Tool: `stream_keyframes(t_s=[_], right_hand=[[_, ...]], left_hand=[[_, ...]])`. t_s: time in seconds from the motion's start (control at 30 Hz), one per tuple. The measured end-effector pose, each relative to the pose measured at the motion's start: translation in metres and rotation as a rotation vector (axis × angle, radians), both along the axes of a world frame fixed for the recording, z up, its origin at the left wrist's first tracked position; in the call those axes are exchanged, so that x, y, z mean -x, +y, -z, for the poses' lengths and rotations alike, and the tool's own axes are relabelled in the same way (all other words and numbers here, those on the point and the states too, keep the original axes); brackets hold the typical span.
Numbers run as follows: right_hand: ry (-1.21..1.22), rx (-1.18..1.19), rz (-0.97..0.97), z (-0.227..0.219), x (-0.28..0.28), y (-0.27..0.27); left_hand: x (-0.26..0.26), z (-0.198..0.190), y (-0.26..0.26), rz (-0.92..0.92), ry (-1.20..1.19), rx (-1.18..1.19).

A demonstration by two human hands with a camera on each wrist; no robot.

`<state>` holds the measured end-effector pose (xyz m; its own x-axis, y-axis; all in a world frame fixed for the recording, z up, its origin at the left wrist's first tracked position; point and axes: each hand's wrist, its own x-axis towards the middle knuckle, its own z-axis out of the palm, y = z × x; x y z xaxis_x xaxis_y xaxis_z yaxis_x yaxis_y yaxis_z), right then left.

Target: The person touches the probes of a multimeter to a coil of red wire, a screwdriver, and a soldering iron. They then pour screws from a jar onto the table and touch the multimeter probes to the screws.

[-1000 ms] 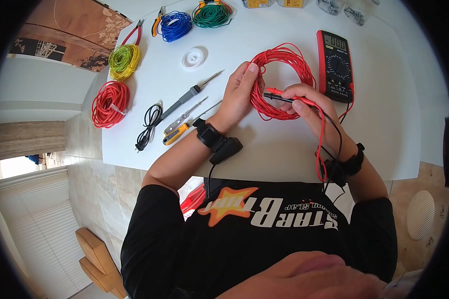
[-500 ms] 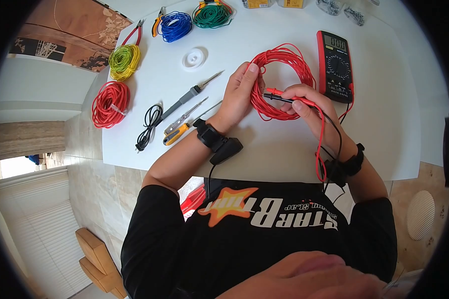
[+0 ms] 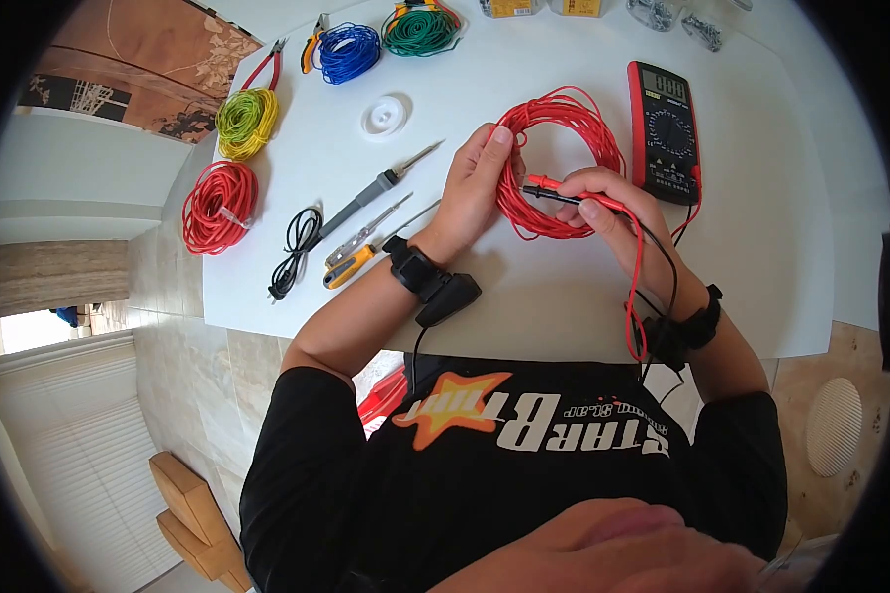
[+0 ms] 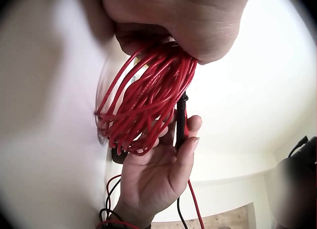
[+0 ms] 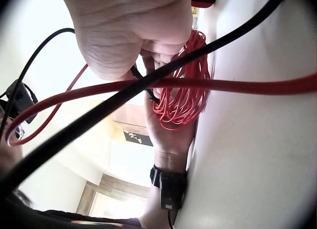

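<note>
A coil of red wire [image 3: 564, 111] is gripped on its left side by my left hand [image 3: 477, 183], thumb on top. Pinched in my right hand [image 3: 618, 212] are a red probe [image 3: 544, 182] and a black probe [image 3: 546, 193], side by side, their front ends pointing at the left part of the coil. The left wrist view has the coil [image 4: 148, 95] hanging below the left hand [image 4: 178, 16], with the right hand [image 4: 153, 179] behind it. Whether the probe tips touch the wire, I cannot tell. The multimeter [image 3: 667, 133] lies right of the coil, its display lit.
Left of the hands lie a soldering iron [image 3: 366, 193], a yellow-handled screwdriver [image 3: 349, 267], and a white spool [image 3: 384, 117]. Red [image 3: 218, 208], yellow-green [image 3: 247, 124], blue [image 3: 348, 52] and green [image 3: 420, 32] wire coils sit along the table's left and far sides. Probe leads hang across the right forearm.
The multimeter's display reading has changed slightly. Both hands, the coil and the probes are in about the same places.
</note>
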<state>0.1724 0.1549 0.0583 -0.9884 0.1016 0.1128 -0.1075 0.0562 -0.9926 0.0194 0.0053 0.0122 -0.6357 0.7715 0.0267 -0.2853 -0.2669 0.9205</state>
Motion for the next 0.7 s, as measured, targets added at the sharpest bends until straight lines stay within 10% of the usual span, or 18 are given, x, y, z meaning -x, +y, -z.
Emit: stream_keyframes(t_s=[0.7], right_hand=[[0.012,-0.016,0.004,-0.0001,0.0006,-0.0001]], left_hand=[[-0.0010,0.0006,0.0014,-0.017,0.016,0.013]])
